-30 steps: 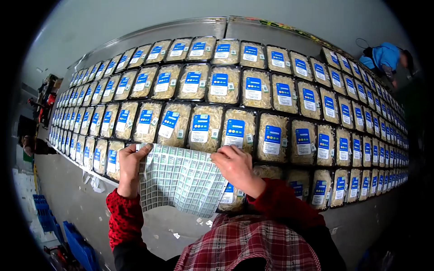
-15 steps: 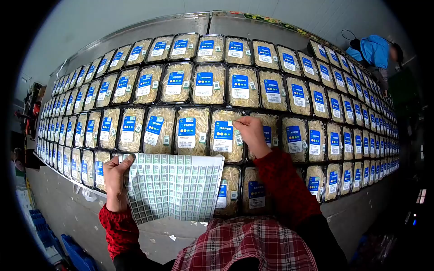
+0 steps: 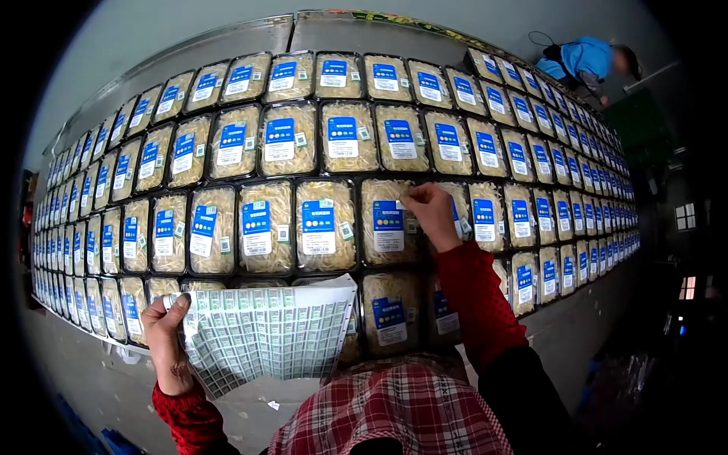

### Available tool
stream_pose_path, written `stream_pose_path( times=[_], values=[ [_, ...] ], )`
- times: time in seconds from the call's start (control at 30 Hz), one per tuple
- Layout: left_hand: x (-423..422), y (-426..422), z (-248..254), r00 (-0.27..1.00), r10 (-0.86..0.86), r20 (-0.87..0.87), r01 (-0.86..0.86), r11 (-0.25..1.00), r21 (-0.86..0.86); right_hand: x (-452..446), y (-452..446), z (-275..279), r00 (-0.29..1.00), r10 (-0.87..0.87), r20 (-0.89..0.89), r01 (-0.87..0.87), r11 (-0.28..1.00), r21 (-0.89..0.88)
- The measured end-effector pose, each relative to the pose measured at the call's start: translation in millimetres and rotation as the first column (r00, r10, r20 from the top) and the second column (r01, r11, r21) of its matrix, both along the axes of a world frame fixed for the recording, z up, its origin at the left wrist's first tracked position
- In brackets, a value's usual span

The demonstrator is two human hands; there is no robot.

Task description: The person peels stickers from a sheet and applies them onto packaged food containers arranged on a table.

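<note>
My left hand [image 3: 168, 341] pinches the upper left corner of a sheet of small green-and-white stickers [image 3: 265, 334], thumb on top. The sheet hangs bent over the front row of trays. My right hand [image 3: 434, 216] is closed in a pinch at the top right corner of the blue-and-white label [image 3: 388, 225] on a clear-topped tray of bean sprouts [image 3: 377, 193]. A small sticker, mostly hidden, seems to be between its fingertips. The tray to the left [image 3: 326, 262] carries a small green sticker on its label's top edge.
Long rows of labelled sprout trays [image 3: 351, 136] cover the metal table [image 3: 227, 39]. A person in blue [image 3: 584, 59] bends over at the far right end. Scraps lie on the grey floor [image 3: 250, 417] below the front edge.
My view has shifted right along the rows. My right hand has moved one tray to the right, and the tray it left now shows a green sticker. The left hand still holds the sheet.
</note>
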State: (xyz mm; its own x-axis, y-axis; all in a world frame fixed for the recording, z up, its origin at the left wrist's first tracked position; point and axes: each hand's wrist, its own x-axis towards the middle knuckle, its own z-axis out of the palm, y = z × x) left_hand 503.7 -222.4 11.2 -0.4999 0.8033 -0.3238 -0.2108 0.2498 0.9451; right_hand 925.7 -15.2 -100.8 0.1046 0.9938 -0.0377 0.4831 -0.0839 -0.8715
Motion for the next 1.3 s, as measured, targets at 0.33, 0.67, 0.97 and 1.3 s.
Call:
stream_pose_path(
  times=[0.33, 0.67, 0.97, 1.3],
  values=[
    [26.0, 13.0, 6.1, 0.983, -0.152, -0.106, 0.146, 0.987, -0.067, -11.6, -6.4, 3.2, 0.825, 0.050, 0.562, -0.159, 0.977, 0.146],
    [78.9, 31.2, 19.6, 0.971, -0.208, -0.121, 0.203, 0.978, -0.056, 128.8, 43.3, 19.8, 0.981, 0.193, 0.017, -0.187, 0.967, -0.173],
    [107.4, 43.1, 40.0, 0.957, -0.241, -0.158, 0.245, 0.970, 0.003, 106.8, 48.1, 0.5, 0.797, 0.130, 0.591, -0.272, 0.949, 0.158],
    [154.1, 68.5, 62.6, 0.946, -0.303, -0.117, 0.308, 0.951, 0.033, 236.9, 47.1, 28.8, 0.989, 0.032, -0.141, -0.065, 0.969, -0.239]
  ],
)
